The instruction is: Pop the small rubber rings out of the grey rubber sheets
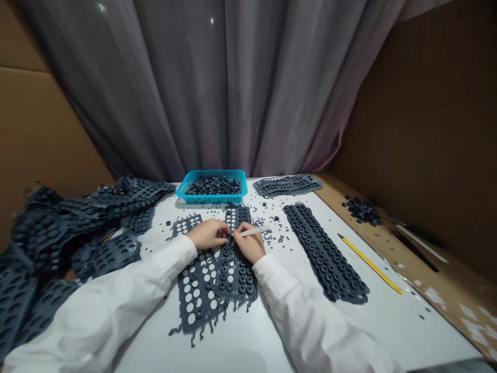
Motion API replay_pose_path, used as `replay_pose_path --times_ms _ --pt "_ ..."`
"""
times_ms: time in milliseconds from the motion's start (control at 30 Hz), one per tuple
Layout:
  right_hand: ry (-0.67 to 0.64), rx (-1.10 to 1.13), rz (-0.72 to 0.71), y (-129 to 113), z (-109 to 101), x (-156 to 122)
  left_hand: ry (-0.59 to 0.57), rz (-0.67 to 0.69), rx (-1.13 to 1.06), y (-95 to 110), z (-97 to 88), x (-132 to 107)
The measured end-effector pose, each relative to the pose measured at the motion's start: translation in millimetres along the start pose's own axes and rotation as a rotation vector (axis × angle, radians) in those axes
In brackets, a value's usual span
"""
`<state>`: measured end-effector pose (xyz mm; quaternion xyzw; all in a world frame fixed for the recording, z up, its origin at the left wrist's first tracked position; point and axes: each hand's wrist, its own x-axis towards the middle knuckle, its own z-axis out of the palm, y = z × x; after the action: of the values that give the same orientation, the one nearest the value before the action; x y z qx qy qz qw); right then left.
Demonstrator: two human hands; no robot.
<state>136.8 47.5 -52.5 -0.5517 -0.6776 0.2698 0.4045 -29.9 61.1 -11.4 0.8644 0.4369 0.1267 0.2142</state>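
Over the sheet (237,270), right hand (250,245) pinches a white stick (256,230); left hand (209,234) curls close, hold unclear, seemingly working one spot, needing steadiness next!

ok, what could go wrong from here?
The white tool in the right hand ends close to the left hand; a slip could jab it.

The strip under the hands appears to overlap the sheet on its left, so it might shift.

Loose scraps near the blue basket could mix with its small dark parts.
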Motion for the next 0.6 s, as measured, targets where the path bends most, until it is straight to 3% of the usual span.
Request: replay_pose_path --times_ms 167,600 --pt "0.016 -0.021 -0.013 -0.1 1.9 -0.8 -0.055 0.047 0.192 3.7 -2.2 8.6" --pt "0.042 -0.119 -0.035 1.2 7.0 0.4 -0.198 0.230 0.365 4.5 -6.9 18.3"
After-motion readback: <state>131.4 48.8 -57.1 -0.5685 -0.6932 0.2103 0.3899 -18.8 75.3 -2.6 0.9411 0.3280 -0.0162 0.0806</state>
